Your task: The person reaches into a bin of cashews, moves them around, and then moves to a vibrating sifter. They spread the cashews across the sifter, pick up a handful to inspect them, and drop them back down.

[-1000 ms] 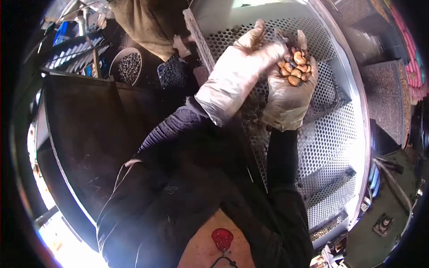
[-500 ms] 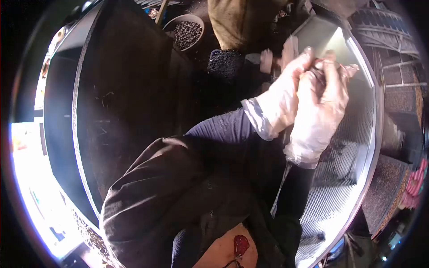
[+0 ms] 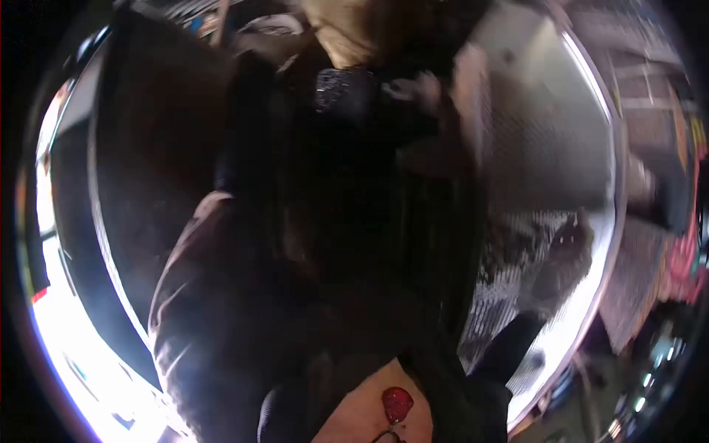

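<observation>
My left arm stretches away from me in deep shadow, and my left hand (image 3: 260,46) is a dim, blurred shape at the pale bowl (image 3: 284,25). The hand and shadow hide most of the bowl's contents, and its fingers cannot be made out. My right hand (image 3: 565,255), in a thin clear glove, is low over the perforated metal tray (image 3: 543,159) on the right. Dark loose pieces (image 3: 509,240) lie on the tray beside that hand. Motion blur and shade hide its fingers and anything in them.
A tan cloth or sack (image 3: 343,33) stands at the far side. Below it is a container of dark, glinting bits (image 3: 343,88). A blurred pale shape (image 3: 471,85), perhaps part of another person, is at the tray's left edge. A dark panel (image 3: 162,133) rises on the left.
My hands, together above the tray before, have separated. The left has gone over to the bowl at far left; the right has dropped toward the tray's near part. The view has shifted.
</observation>
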A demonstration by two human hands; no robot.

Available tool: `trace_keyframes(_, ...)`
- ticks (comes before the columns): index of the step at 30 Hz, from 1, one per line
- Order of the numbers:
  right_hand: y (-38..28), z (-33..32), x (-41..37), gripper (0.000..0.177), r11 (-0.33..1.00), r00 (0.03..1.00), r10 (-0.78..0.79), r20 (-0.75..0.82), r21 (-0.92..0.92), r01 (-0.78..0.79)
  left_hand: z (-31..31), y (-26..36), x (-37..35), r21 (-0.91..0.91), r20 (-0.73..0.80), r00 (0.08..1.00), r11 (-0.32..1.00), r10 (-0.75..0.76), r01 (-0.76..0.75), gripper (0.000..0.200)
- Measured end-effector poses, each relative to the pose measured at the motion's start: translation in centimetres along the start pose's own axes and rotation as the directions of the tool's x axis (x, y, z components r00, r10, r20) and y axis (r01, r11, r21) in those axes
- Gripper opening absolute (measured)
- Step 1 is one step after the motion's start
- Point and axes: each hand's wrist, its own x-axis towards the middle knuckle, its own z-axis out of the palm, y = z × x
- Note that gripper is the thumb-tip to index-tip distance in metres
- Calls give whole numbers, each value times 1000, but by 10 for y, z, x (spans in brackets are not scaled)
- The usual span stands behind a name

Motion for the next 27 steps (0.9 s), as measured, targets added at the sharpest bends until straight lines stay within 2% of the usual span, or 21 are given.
trace_keyframes(1,-2,-14,-6,66,970,990,98,-98,-215,-117,-30,9,17,320,-18,999,947,28,-21,36)
trace_keyframes(2,3,-27,-11,63,909,960,186,-211,-333,-249,-58,13,34,752,67,996,654,52,-84,37)
trace_keyframes(3,13,-37,-12,59,846,908,275,-316,-369,-385,-83,13,47,974,220,975,54,37,-222,38)
trace_keyframes(4,25,-45,-9,55,764,837,361,-412,-384,-518,-99,7,59,854,330,940,-397,-86,-336,40)
trace_keyframes(5,39,-52,-7,52,692,768,426,-479,-375,-617,-113,1,67,646,365,901,-633,-236,-427,41)
trace_keyframes(6,49,-59,-6,49,641,733,463,-499,-383,-665,-122,-9,68,407,352,848,-752,-395,-519,43)
trace_keyframes(8,62,-61,6,42,582,725,491,-482,-438,-685,-139,-32,67,286,333,777,-728,-534,-623,47)
trace_keyframes(9,68,-59,21,43,566,746,498,-442,-486,-665,-148,-47,64,328,360,750,-677,-556,-659,49)
trace_keyframes(10,73,-56,36,44,552,766,503,-400,-533,-641,-160,-58,65,595,418,768,-493,-485,-635,45)
trace_keyframes(11,96,-64,47,40,549,816,448,-365,-608,-573,-171,-70,66,776,472,780,-226,-409,-588,42)
trace_keyframes(12,127,-75,55,36,570,898,331,-291,-697,-436,-160,-73,46,846,507,782,35,-364,-532,43)
trace_keyframes(13,164,-89,61,33,574,967,173,-186,-779,-252,-134,-74,30,898,412,850,301,-327,-319,46)
trace_keyframes(14,193,-98,62,30,560,996,11,-88,-825,-79,-106,-76,14,822,311,906,560,-285,-106,50)
trace_keyframes(15,195,-89,62,27,520,997,0,-83,-851,-71,-62,-70,2,616,66,943,757,-325,218,55)
trace_keyframes(16,184,-68,52,25,510,994,10,-105,-855,-95,-27,-68,-9,265,-160,891,851,-426,454,61)
trace_keyframes(19,145,-2,5,20,556,985,23,-171,-816,-155,35,-75,-34,426,-203,946,847,-255,319,75)
trace_keyframes(21,119,41,-42,19,637,985,7,-170,-759,-136,51,-81,-34,449,-106,953,841,-284,301,75)
trace_keyframes(24,86,94,-95,20,752,998,-48,-43,-659,8,75,-97,-28,490,9,947,827,-321,276,73)
trace_keyframes(25,81,102,-106,27,760,995,-68,77,-642,101,85,-103,-33,508,42,942,819,-332,266,72)
trace_keyframes(26,73,110,-110,31,724,979,104,175,-688,46,97,-107,-43,555,58,940,793,-336,249,72)
trace_keyframes(27,63,116,-114,41,677,924,282,259,-736,-1,98,-111,-52,560,48,933,783,-358,271,73)
